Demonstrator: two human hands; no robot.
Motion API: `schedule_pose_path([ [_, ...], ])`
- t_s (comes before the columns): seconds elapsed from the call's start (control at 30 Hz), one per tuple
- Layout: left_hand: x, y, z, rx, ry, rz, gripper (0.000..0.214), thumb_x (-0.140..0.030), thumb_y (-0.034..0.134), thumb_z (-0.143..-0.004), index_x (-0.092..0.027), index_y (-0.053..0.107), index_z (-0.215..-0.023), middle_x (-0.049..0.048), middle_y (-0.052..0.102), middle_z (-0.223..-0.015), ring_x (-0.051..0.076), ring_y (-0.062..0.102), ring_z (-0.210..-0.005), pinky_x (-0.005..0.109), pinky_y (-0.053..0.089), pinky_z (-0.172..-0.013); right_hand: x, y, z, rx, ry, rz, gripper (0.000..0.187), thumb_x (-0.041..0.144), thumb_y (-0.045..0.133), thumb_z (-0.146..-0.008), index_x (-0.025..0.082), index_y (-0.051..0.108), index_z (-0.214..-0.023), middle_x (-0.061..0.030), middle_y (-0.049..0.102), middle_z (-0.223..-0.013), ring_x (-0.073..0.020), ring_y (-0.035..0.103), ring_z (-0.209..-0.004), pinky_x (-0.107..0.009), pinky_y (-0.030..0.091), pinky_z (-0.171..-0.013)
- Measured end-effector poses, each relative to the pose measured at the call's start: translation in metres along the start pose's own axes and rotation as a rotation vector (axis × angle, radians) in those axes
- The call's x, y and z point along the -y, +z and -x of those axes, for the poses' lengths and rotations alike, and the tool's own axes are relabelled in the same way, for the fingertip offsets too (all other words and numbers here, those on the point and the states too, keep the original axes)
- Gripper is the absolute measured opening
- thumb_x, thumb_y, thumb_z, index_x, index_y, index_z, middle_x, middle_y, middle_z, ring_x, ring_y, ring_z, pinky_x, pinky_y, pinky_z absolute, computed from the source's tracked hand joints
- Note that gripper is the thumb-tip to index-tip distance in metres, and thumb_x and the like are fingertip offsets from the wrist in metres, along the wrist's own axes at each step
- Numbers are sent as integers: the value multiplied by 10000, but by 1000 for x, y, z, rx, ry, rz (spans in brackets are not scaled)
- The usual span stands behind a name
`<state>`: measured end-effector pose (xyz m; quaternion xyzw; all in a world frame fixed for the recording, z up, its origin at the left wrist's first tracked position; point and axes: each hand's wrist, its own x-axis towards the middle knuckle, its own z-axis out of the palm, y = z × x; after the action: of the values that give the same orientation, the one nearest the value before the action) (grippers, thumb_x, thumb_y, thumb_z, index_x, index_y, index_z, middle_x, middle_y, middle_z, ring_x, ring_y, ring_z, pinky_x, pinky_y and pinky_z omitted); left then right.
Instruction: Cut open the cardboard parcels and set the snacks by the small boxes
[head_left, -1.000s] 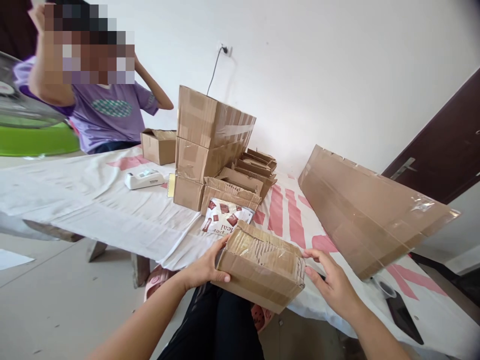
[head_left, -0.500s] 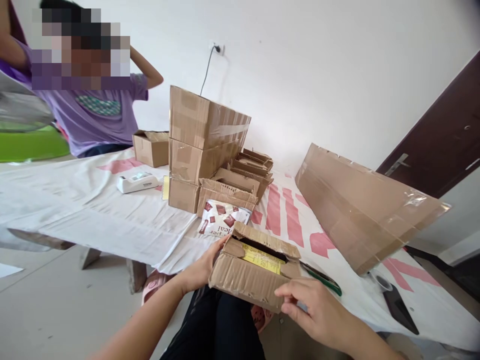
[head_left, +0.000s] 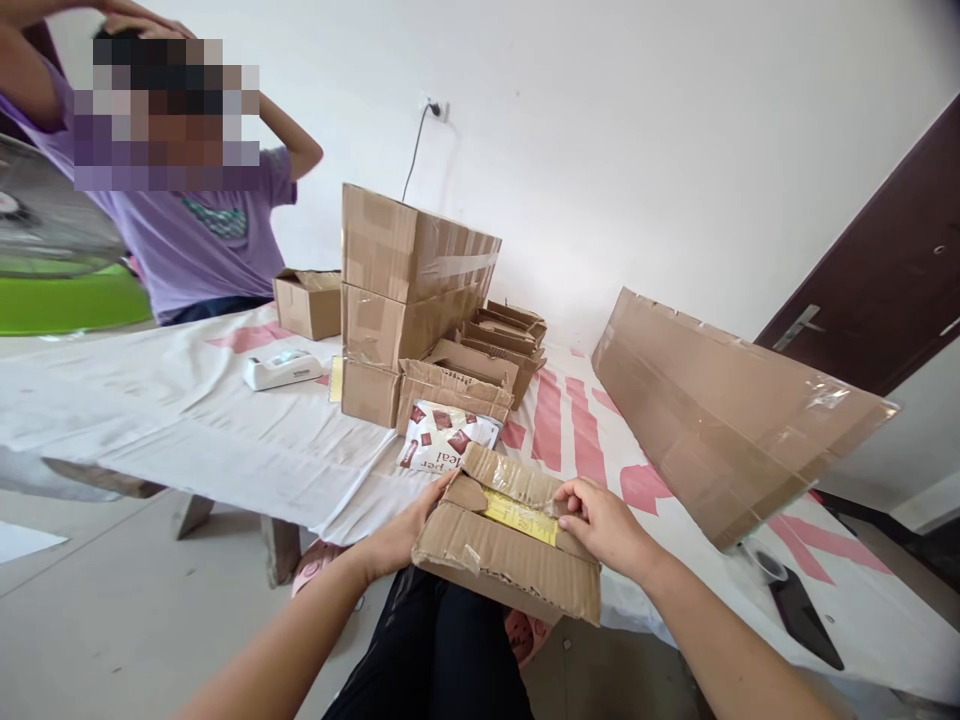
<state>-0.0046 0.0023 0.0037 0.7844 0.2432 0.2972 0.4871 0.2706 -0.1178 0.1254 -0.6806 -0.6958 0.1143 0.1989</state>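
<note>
A small worn cardboard box (head_left: pixel 517 570) rests at the table's near edge, above my lap. Its top flaps are partly folded in, and a yellow printed sheet or packet (head_left: pixel 520 516) shows through the gap between them. My left hand (head_left: pixel 401 530) grips the box's left side, with the fingers partly hidden behind it. At the right end of the far flap, my right hand (head_left: pixel 606 522) is closed, thumb and forefinger pinching the cardboard edge. Just beyond the box, a white and brown printed packet (head_left: pixel 444 438) leans on other open boxes.
Long taped boxes (head_left: pixel 379 325) stand stacked behind open cartons (head_left: pixel 480 362). A large cardboard box (head_left: pixel 720 410) is at right, near a tape roll (head_left: pixel 766 564) and dark flat object (head_left: pixel 806 620). A white dispenser (head_left: pixel 283 370) lies left; another person (head_left: pixel 202 250) sits beyond.
My right hand has moved from the box's near right corner up to its far flap. That flap is lower over the opening. A green-handled tool right of the box is now hidden.
</note>
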Motion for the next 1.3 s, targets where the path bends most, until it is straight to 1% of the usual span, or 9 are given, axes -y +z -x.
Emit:
schedule_pose_path([
  [0.13, 4, 0, 0, 2, 17, -21, 1096, -688, 653, -681, -219, 140, -1529, 119, 259, -1574, 384, 217, -1435, 528, 151, -1189, 0, 5, 3, -20, 4, 21, 215, 110, 594, -738, 230, 614, -916, 26, 594, -798, -150, 560, -742, -279, 420, -677],
  [0.27, 3, 1, 0, -27, 18, -38, 1089, -690, 649, -680, -167, 186, -1516, 159, 272, -1561, 394, 253, -1420, 519, 195, -1177, 1, 6, 4, -2, -5, 20, 135, 99, 569, -745, 216, 620, -790, 11, 615, -828, -150, 572, -763, -281, 422, -707],
  [0.3, 3, 1, 0, -32, 17, -44, 1089, -687, 655, -676, -158, 199, -1511, 163, 285, -1556, 397, 266, -1414, 512, 213, -1173, 1, 6, 5, -7, -7, 18, 144, 100, 568, -745, 217, 624, -807, 7, 618, -843, -153, 576, -775, -286, 427, -719],
  [0.43, 6, 1, 0, -16, 6, -52, 1106, -688, 650, -675, -144, 177, -1514, 163, 276, -1559, 401, 276, -1408, 493, 225, -1171, 0, 6, 6, -30, -12, 18, 323, 121, 575, -750, 245, 619, -1045, 3, 615, -888, -168, 585, -812, -305, 445, -746],
  [0.63, 12, 2, 0, -23, 23, -28, 1081, -654, 663, -686, -146, 180, -1510, 167, 248, -1570, 386, 279, -1409, 503, 196, -1174, -1, 5, 6, -13, -39, 11, 169, 117, 558, -773, 227, 625, -881, -4, 635, -916, -165, 608, -855, -303, 462, -778],
  [0.8, -8, 0, 2, -9, -17, 9, 1069, -672, 650, -687, -143, 205, -1504, 170, 280, -1556, 360, 260, -1425, 486, 177, -1186, 6, 2, 3, -65, -68, 115, 247, 169, 506, -876, 252, 610, -1083, -20, 632, -1029, -169, 628, -907, -305, 469, -795],
  [0.97, -18, -1, 2, -14, -23, 19, 1114, -699, 659, -651, -139, 214, -1506, 166, 287, -1554, 368, 251, -1427, 474, 174, -1190, 16, 2, -3, -23, -97, 319, 166, 167, 498, -906, 233, 647, -877, -3, 650, -950, -167, 630, -821, -285, 436, -719],
  [1.13, -16, 0, 2, -39, -13, 28, 1097, -664, 703, -627, -157, 260, -1493, 160, 338, -1532, 388, 299, -1404, 503, 232, -1168, 16, 4, -8, -10, -123, 383, 159, 136, 463, -907, 213, 595, -861, -5, 618, -927, -159, 597, -787, -275, 387, -671],
  [1.3, -17, -1, 3, -26, -36, 3, 1136, -693, 675, -631, -120, 222, -1501, 192, 291, -1547, 398, 266, -1415, 513, 190, -1177, 11, 4, -9, 18, -167, 382, 158, 95, 417, -879, 204, 528, -850, -20, 575, -906, -164, 553, -765, -283, 367, -671],
])
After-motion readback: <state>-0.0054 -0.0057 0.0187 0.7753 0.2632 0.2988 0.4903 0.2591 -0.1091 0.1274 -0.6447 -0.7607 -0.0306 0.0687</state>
